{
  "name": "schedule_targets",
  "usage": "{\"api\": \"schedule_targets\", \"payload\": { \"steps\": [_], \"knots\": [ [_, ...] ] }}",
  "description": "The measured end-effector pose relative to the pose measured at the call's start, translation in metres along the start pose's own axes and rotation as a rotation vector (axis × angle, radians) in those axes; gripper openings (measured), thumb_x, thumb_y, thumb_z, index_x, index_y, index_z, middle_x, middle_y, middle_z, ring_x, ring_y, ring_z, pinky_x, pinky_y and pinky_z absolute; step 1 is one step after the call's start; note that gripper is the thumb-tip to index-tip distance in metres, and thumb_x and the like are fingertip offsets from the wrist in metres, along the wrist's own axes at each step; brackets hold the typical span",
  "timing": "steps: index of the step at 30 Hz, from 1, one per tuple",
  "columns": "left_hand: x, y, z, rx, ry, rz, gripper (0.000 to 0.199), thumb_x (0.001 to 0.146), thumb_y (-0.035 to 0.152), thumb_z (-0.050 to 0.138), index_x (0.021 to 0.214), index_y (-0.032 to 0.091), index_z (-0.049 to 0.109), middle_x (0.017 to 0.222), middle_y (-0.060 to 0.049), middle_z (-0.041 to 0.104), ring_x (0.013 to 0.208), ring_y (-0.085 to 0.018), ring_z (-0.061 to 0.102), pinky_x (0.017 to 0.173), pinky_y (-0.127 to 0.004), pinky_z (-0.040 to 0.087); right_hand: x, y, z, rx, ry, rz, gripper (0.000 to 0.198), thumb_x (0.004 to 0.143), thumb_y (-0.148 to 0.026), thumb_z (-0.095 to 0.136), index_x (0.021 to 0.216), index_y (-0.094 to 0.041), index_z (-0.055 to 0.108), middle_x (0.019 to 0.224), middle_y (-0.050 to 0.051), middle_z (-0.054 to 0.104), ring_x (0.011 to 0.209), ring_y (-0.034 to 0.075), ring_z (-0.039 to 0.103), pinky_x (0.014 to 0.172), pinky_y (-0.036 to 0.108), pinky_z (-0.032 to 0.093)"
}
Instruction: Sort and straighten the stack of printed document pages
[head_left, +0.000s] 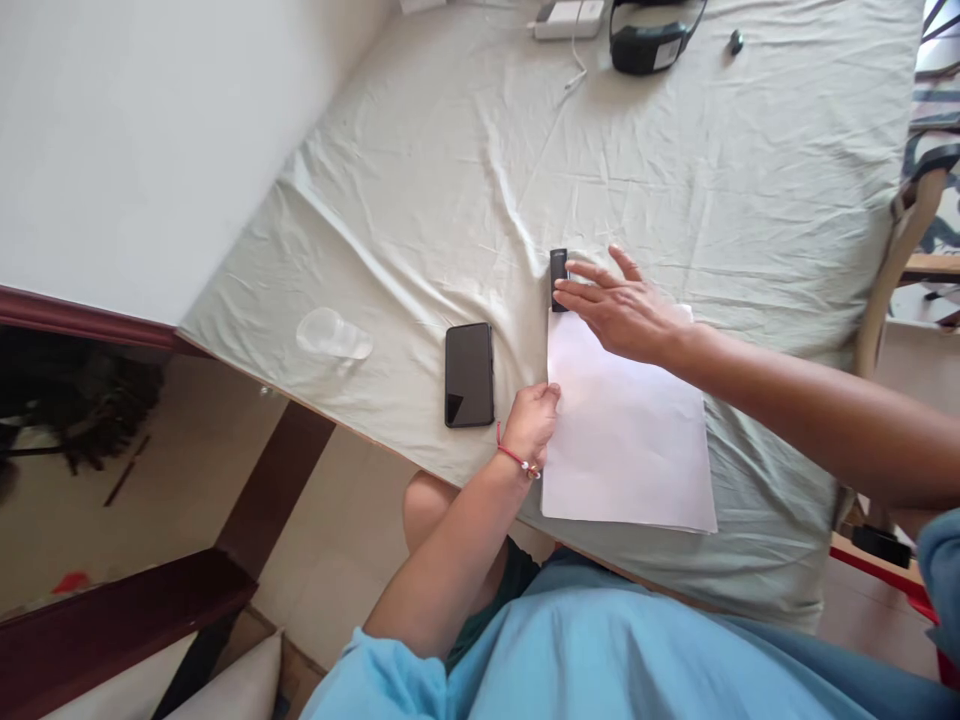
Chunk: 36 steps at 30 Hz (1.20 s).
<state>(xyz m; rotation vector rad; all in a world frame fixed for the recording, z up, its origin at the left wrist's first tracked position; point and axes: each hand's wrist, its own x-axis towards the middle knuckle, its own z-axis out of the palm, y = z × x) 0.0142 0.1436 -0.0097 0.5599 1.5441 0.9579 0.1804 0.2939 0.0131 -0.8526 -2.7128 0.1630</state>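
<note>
With the paper sheet (pixel 622 420) pinched at its left edge by the left hand (pixel 534 420), the small black device (pixel 559 279) at frame centre is best approached gently by the spread, flat right hand (pixel 619 310).

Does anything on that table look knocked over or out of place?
Yes: a clear plastic cup lies on its side near the table's left edge, beside the black phone. No spill shows. The cloth is wrinkled. The paper lies flat under both hands, left hand and right hand.

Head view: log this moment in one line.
left hand: pinching paper edge | right hand: flat, fingertips at black stapler | phone: left of paper
</note>
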Motion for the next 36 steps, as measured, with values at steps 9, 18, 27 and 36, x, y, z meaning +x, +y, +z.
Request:
{"api": "schedule_targets", "payload": {
  "steps": [9, 18, 27, 36],
  "knots": [
    [-0.004, 0.001, 0.003, 0.018, -0.006, 0.021, 0.028, 0.092, 0.032, 0.062, 0.069, 0.019, 0.053, 0.065, 0.003, 0.049, 0.067, -0.015, 0.047, 0.068, -0.027, 0.038, -0.001, -0.001, 0.01, 0.07, -0.025, 0.048, 0.054, 0.101, -0.011, 0.04, 0.15, -0.024, 0.06, 0.158, 0.004, 0.057, 0.154, 0.025, 0.045, 0.132, 0.067, 0.009],
    [-0.06, -0.01, -0.023, 0.846, 0.154, 0.285, 0.033, 0.107, 0.027, 0.041, 0.075, 0.022, 0.045, 0.069, 0.0, 0.054, 0.067, -0.018, 0.051, 0.067, -0.032, 0.03, -0.055, 0.007, -0.036, 0.158, 0.154, 0.233, 0.033, 0.103, -0.029, 0.049, 0.114, -0.027, 0.08, 0.13, 0.006, 0.075, 0.142, 0.032, 0.057, 0.118, 0.058, 0.043],
    [-0.073, -0.006, -0.048, 1.259, 0.357, 0.42, 0.035, 0.106, 0.039, 0.05, 0.127, 0.014, 0.064, 0.115, -0.015, 0.075, 0.115, -0.035, 0.063, 0.09, -0.044, 0.053, -0.099, 0.014, -0.025, 0.177, 0.28, 0.427, 0.027, 0.101, -0.034, 0.052, 0.102, -0.023, 0.077, 0.116, 0.008, 0.079, 0.129, 0.029, 0.064, 0.114, 0.049, 0.049],
    [-0.013, 0.024, -0.065, 1.283, 0.712, 0.335, 0.079, 0.094, 0.045, 0.068, 0.156, 0.004, 0.041, 0.157, -0.03, 0.047, 0.151, -0.042, 0.04, 0.121, -0.057, 0.039, -0.098, 0.05, -0.019, 0.126, 0.33, 0.642, 0.025, 0.095, -0.029, 0.055, 0.099, -0.02, 0.078, 0.106, 0.01, 0.08, 0.119, 0.026, 0.069, 0.111, 0.04, 0.048]
  ]
}}
